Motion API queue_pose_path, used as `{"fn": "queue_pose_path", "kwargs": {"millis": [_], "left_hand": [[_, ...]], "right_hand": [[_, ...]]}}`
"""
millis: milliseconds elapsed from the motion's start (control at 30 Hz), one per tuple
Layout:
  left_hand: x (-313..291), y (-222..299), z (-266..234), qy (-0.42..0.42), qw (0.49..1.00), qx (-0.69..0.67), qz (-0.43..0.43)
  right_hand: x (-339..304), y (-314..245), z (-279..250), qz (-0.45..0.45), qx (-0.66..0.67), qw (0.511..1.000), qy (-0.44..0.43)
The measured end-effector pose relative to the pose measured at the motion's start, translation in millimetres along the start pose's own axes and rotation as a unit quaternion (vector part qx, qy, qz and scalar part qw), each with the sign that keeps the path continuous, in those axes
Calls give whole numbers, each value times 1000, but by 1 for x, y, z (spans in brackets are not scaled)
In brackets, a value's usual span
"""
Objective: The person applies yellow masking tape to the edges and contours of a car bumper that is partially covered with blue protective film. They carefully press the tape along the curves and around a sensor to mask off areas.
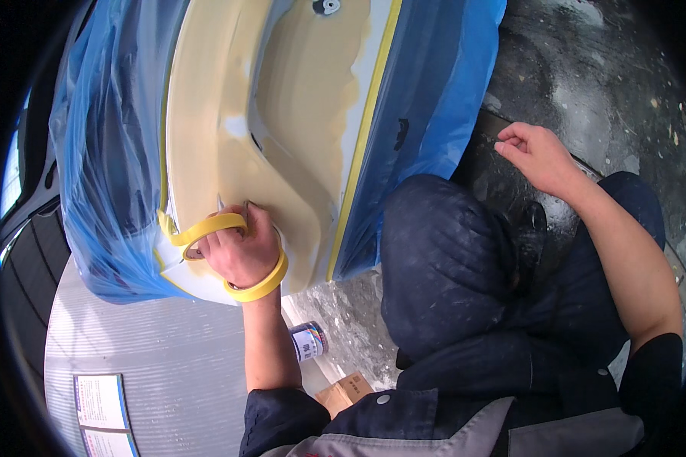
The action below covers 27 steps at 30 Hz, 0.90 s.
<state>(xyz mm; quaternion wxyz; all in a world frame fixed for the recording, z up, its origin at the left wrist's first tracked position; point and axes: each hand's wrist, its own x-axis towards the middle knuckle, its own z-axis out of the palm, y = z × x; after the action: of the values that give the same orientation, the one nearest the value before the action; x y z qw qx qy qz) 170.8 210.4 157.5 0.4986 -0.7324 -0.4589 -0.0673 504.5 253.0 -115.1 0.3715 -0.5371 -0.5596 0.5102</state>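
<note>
My left hand (244, 247) is closed round a roll of yellow masking tape (215, 224) and rests against the lower left part of a car body panel (206, 145). A short length of the tape (164, 222) runs to the panel's left edge. Round my left wrist hangs a second yellow tape roll (261, 291), worn like a bracelet. The panel is white with sanded beige patches, and yellow tape lines its sides. Away to the right, my right hand (540, 158) is held above my knee, fingers curled in and nothing visible in them.
Blue masking film (103, 167) covers the car on the left, and more blue film (442, 99) hangs along the panel's right. Below stand a paint can (308, 341) and a cardboard box (344, 394). Printed sheets (101, 401) are on a ribbed grey surface. The grey floor (587, 76) is stained.
</note>
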Motion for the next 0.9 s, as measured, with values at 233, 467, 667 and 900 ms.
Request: {"fn": "queue_pose_path", "kwargs": {"millis": [233, 467, 667, 900], "left_hand": [[-8, 2, -3, 29, 999, -28, -29], [-40, 98, -33, -148, 870, -469, 34], [39, 225, -3, -88, 611, -779, 105], [87, 317, 41, -12, 538, -838, 87]], "right_hand": [[1, -3, 14, -5, 13, 999, -39], [6, 6, 26, 2, -15, 999, -49], [14, 55, 29, -7, -52, 998, -25], [6, 71, -42, 80, 394, 914, 48]]}}
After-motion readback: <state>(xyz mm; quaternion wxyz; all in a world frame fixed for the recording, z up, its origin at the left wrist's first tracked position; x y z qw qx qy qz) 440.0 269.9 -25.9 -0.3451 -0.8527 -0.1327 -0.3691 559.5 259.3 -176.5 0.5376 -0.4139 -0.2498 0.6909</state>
